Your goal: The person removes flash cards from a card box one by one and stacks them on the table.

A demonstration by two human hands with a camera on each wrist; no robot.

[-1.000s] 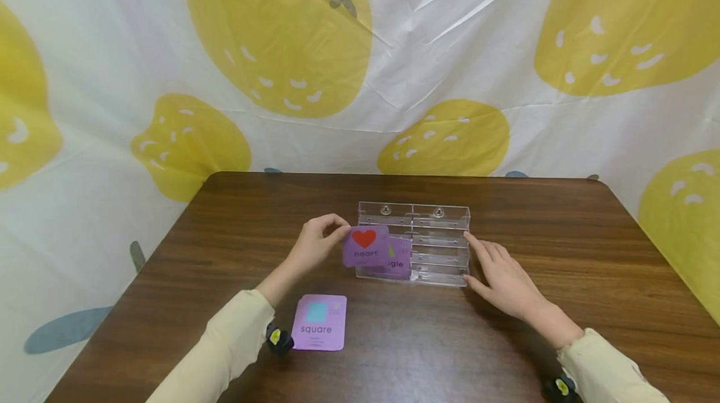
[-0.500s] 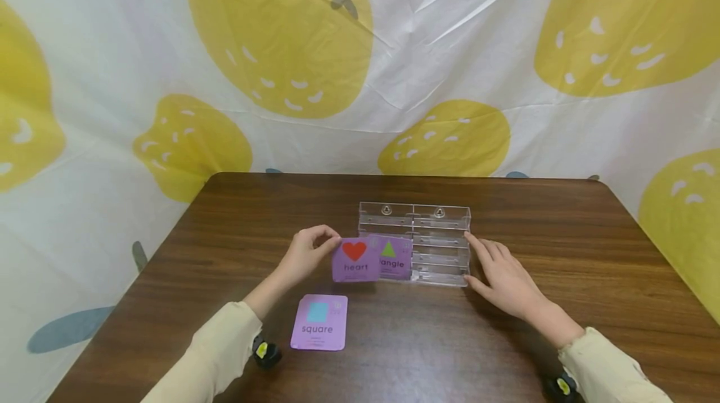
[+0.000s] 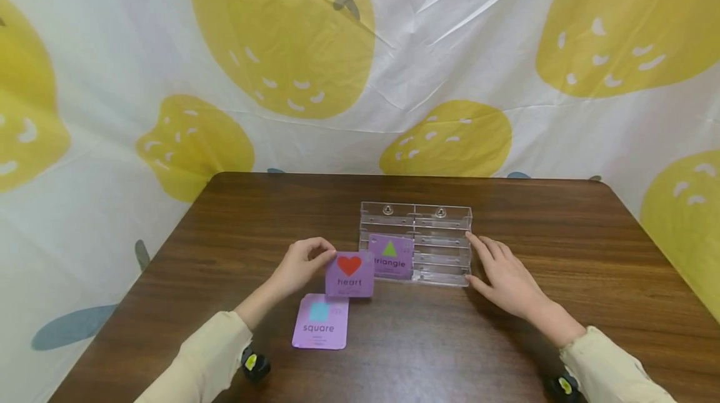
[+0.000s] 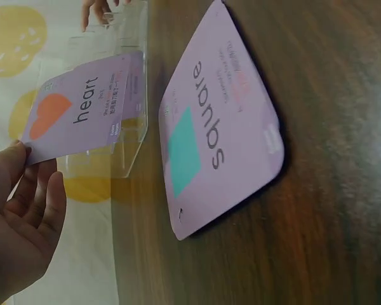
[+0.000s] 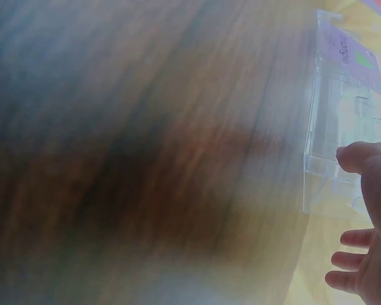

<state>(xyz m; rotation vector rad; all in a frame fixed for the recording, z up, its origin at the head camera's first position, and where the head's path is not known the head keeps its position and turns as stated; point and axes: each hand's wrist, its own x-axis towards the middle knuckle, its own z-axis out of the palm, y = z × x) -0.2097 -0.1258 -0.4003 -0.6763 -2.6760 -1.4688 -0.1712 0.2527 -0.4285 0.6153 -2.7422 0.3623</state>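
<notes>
My left hand [image 3: 300, 265] pinches the purple heart card [image 3: 349, 275] by its upper left corner, between thumb and finger. The card is upright, above the far edge of a stack of purple cards [image 3: 320, 328] with a square card on top. In the left wrist view the heart card [image 4: 82, 108] is in front of the clear rack. My right hand [image 3: 506, 278] touches the right side of the clear plastic tiered rack [image 3: 441, 250] with relaxed fingers. A triangle card [image 3: 392, 258] stands in the rack's front left section, its lower left corner near the heart card.
The brown wooden table [image 3: 450, 347] extends around the rack and the cards. Behind its far edge hangs a white cloth [image 3: 315, 147] with a yellow lemon print.
My left hand has drawn the heart card down and toward me, away from the rack, uncovering the triangle card. My right hand has stayed at the rack's side.
</notes>
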